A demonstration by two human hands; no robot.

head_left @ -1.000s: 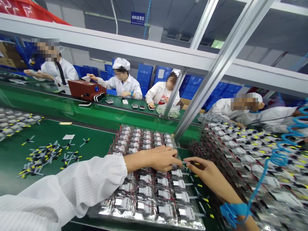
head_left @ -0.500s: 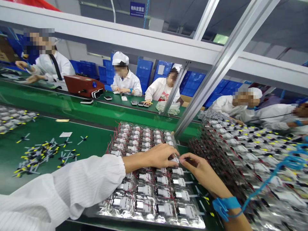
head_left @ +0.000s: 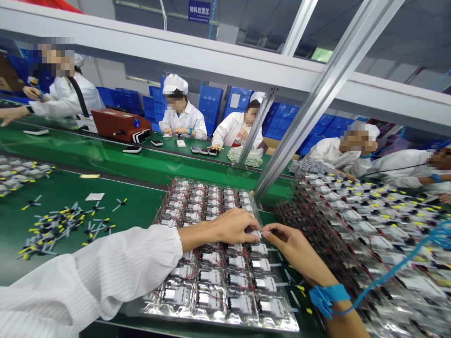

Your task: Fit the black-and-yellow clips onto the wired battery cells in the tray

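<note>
A clear plastic tray (head_left: 291,324) lies before me with rows of small white-and-silver parts, black ends and thin red wires in its pockets. My left hand (head_left: 234,225) rests over its right column, thumb and fingers closed around a small white part (head_left: 256,233) in a pocket. From the right, my right hand (head_left: 291,244) meets it with thumb and index finger pinched at the part's edge; whatever lies between those fingertips is too small to make out. A blue wrist strap (head_left: 329,298) with a coiled cord circles my right wrist. Pale strips stick out past the tray's right edge.
Stacked trays (head_left: 355,211) of similar parts rise close on the right. Loose grey strips with yellow tips (head_left: 59,227) lie in a heap on the green bench (head_left: 116,188). A metal post (head_left: 317,108) slants beyond the tray. Co-workers in white sit across a conveyor with a red-brown machine (head_left: 120,124).
My hands keep nearly the same grip and place at the white part. Across the line, the leftmost co-worker's arms have moved, and handheld devices on the conveyor have shifted.
</note>
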